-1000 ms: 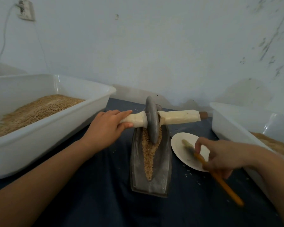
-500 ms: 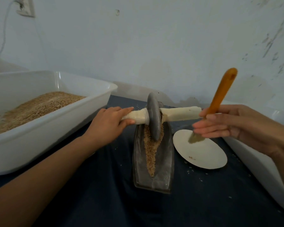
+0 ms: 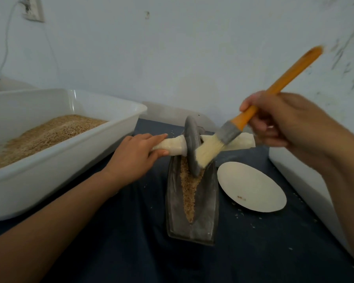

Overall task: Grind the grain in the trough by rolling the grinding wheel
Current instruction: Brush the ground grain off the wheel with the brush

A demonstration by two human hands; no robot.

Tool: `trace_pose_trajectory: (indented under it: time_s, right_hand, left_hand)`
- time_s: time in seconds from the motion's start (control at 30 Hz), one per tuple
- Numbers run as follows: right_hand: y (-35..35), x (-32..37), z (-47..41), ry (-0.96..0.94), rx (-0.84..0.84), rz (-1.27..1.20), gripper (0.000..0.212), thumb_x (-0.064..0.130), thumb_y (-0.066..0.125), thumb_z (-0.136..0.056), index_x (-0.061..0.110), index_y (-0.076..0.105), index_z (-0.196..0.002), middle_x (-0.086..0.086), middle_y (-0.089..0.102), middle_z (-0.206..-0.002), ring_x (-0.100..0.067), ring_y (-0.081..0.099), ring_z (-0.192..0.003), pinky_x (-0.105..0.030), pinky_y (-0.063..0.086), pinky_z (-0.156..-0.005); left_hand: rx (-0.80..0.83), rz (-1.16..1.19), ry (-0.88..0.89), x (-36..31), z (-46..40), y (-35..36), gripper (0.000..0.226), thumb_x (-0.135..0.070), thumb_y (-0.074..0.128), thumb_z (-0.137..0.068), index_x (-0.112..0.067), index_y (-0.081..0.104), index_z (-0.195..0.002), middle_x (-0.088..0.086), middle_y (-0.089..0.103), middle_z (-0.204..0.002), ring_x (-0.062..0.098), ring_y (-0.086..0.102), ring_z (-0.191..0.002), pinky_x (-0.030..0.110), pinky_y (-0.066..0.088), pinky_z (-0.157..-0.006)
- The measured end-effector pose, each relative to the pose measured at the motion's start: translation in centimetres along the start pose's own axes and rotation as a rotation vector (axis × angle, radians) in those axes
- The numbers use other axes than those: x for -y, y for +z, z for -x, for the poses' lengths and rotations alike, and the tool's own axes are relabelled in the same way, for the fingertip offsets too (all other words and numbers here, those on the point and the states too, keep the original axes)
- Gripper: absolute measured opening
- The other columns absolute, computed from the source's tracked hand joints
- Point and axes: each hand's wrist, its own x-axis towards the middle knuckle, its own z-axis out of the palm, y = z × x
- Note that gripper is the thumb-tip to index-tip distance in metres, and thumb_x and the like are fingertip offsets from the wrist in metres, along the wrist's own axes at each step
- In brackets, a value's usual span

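Wheel (image 3: 191,147) beside left grip (image 3: 135,156), in trough (image 3: 204,203)

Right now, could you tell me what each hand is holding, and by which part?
The left hand grips the grinding wheel by its left axle handle; the right hand holds the brush by its orange handle.

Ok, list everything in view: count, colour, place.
grey stone grinding wheel: one, on a cream-wrapped axle, standing in the trough's far end
dark grey boat-shaped trough: one, centre of the dark blue cloth
tan grain: a strip along the trough
orange-handled brush: one, pale bristles against the wheel
white round plate: one, right of the trough
white plastic tub: one, left, holding grain
second white tub: right edge
wall socket: one, upper left
left hand: grips the axle
right hand: holds the brush
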Motion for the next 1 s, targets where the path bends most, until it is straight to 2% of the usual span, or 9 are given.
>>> trace_pose_trajectory:
  time_s: [0.07,0.13,0.27,0.47,0.53,0.67,0.77,0.87,1.0]
  right_hand:
    - [0.4,-0.7,0.3,0.083,0.124,-0.042,0.021,0.034,0.059,-0.082,0.016,0.056,-0.071,-0.001,0.046,-0.051,-0.007,0.031,-0.039,-0.014,0.025,-0.032]
    - [0.9,-1.3,0.4,0.147,0.204,-0.096,0.027,0.040,0.059,-0.076,0.014,0.055,-0.071,-0.002,0.045,-0.051,-0.006,0.030,-0.038,-0.013,0.025,-0.031]
    - [2.1,-2.3,-0.1,0.227,0.315,-0.121,0.034,0.041,0.054,-0.082,0.007,0.052,-0.076,0.002,0.043,-0.045,-0.003,0.029,-0.033,-0.012,0.022,-0.030]
    - [3.8,-4.1,-0.2,0.325,0.401,0.003,0.039,0.033,0.048,-0.094,0.012,0.052,-0.062,0.000,0.046,-0.049,-0.005,0.031,-0.038,-0.013,0.026,-0.033]
    - [4.1,-4.1,-0.3,0.289,0.371,0.074,0.033,0.031,0.048,-0.095,0.009,0.050,-0.071,-0.002,0.050,-0.053,-0.007,0.035,-0.041,-0.015,0.031,-0.036]
    - [4.2,-3.7,-0.3,0.089,0.231,0.313,0.023,0.032,0.047,-0.095,0.012,0.050,-0.084,-0.001,0.060,-0.056,-0.017,0.046,-0.045,-0.019,0.040,-0.043]
    - [3.0,-2.5,-0.2,-0.011,0.134,0.355,0.024,0.037,0.046,-0.094,0.015,0.050,-0.083,-0.001,0.060,-0.056,-0.016,0.046,-0.042,-0.016,0.039,-0.046]
    - [2.7,-1.5,0.1,-0.043,0.202,0.290,0.026,0.039,0.047,-0.092,0.016,0.050,-0.080,-0.002,0.059,-0.056,-0.016,0.044,-0.042,-0.016,0.039,-0.044]
    - [4.4,-2.0,0.3,-0.022,0.332,0.335,0.018,0.036,0.044,-0.095,0.025,0.049,-0.082,0.000,0.061,-0.058,-0.010,0.045,-0.038,-0.019,0.042,-0.046]
  left_hand:
    - [0.002,0.002,-0.005,-0.1,0.0,0.0,0.050,-0.040,0.049,-0.093,-0.024,0.042,-0.140,0.003,0.060,-0.112,0.019,0.053,-0.101,0.029,0.033,-0.082]
    - [0.013,0.002,-0.009,-0.1,0.0,-0.1,0.051,-0.040,0.048,-0.093,-0.024,0.042,-0.141,0.004,0.060,-0.113,0.019,0.053,-0.102,0.030,0.034,-0.084]
    - [0.027,0.003,-0.015,-0.2,0.0,-0.2,0.051,-0.041,0.048,-0.093,-0.025,0.041,-0.141,0.003,0.059,-0.115,0.019,0.052,-0.103,0.033,0.037,-0.089]
    - [0.031,0.007,-0.011,-0.2,0.0,-0.3,0.051,-0.039,0.049,-0.093,-0.023,0.042,-0.141,0.005,0.060,-0.116,0.022,0.053,-0.105,0.035,0.039,-0.090]
    - [0.033,-0.001,-0.011,-0.2,0.1,-0.3,0.051,-0.039,0.048,-0.093,-0.023,0.041,-0.141,0.005,0.060,-0.117,0.022,0.053,-0.105,0.035,0.039,-0.089]
    - [0.035,-0.004,-0.006,-0.1,0.0,-0.3,0.051,-0.040,0.048,-0.093,-0.023,0.042,-0.141,0.006,0.060,-0.116,0.022,0.053,-0.104,0.036,0.039,-0.089]
    - [0.035,-0.003,-0.009,-0.1,0.0,-0.2,0.051,-0.040,0.047,-0.093,-0.023,0.041,-0.141,0.006,0.060,-0.115,0.021,0.053,-0.102,0.035,0.039,-0.088]
    - [0.023,-0.008,-0.003,-0.1,0.0,-0.2,0.051,-0.040,0.048,-0.093,-0.023,0.041,-0.141,0.005,0.060,-0.115,0.021,0.053,-0.103,0.033,0.038,-0.087]
    - [0.015,-0.023,0.007,-0.1,-0.1,-0.1,0.050,-0.040,0.049,-0.093,-0.023,0.043,-0.140,0.005,0.061,-0.115,0.021,0.054,-0.102,0.032,0.037,-0.084]
